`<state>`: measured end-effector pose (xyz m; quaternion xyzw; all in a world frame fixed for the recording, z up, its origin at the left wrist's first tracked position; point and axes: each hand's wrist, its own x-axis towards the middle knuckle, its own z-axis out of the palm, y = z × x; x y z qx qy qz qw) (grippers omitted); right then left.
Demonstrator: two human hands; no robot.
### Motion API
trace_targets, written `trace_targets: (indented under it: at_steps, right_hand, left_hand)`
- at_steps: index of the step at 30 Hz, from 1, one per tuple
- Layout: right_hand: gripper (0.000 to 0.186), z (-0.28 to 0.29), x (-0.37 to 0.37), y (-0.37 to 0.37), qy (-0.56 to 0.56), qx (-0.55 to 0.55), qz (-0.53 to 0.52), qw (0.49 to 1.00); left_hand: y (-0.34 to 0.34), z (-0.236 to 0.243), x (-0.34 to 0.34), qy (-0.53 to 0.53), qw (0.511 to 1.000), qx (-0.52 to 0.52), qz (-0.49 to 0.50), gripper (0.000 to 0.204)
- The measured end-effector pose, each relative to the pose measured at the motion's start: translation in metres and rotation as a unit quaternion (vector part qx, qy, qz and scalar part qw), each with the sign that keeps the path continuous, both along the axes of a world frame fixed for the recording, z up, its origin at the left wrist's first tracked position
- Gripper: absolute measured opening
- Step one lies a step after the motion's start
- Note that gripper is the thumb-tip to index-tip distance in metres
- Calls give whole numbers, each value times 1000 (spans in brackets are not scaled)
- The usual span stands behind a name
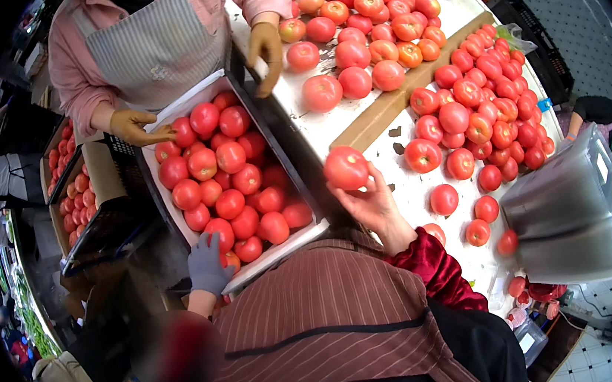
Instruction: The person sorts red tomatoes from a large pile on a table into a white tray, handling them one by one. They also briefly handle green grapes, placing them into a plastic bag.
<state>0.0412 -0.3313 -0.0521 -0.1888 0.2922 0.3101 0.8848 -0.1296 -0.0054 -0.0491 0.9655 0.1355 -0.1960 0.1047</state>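
Observation:
My right hand, bare below a red velvet sleeve, holds a large red tomato above the table edge, right of a white-lined black crate full of tomatoes. My left hand, in a grey glove, is at the crate's lower left corner, fingers curled against a tomato inside it. Across from me a person in a striped apron and pink top has one yellow-gloved hand at the crate's upper left rim and the other raised beside the table.
The white table carries two tomato piles split by a cardboard strip. A stack of clear plastic containers stands at its right. More tomato boxes are at left. Another person is at the far right; black crates lie behind.

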Motion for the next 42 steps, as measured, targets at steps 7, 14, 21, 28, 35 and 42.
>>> trace_targets:
  at_steps: [7, 14, 21, 28, 35, 42]
  right_hand:
    - [70, -47, -11, -60, 89, -81, -220, 968]
    - [10, -73, -24, -60, -232, -123, -69, 962]
    - [23, -15, -29, -5, -354, -367, 152, 847]
    - [29, -2, -61, -14, -417, -498, 213, 730]
    - [43, -3, -177, -46, -523, -396, 358, 664]
    - [46, 23, -304, -107, -506, -449, 329, 659]
  left_hand:
    - [40, -1, -4, -6, 989, -146, -5, 63]
    - [6, -6, 39, -258, 833, -473, 127, 57]
    - [-45, -22, 56, -198, 907, -369, 54, 100]
    - [-63, -5, 73, -111, 860, -491, 81, 108]
    - [-94, -13, 83, -65, 833, -545, -67, 87]
    - [-150, 25, 64, 266, 623, -698, 233, 59]
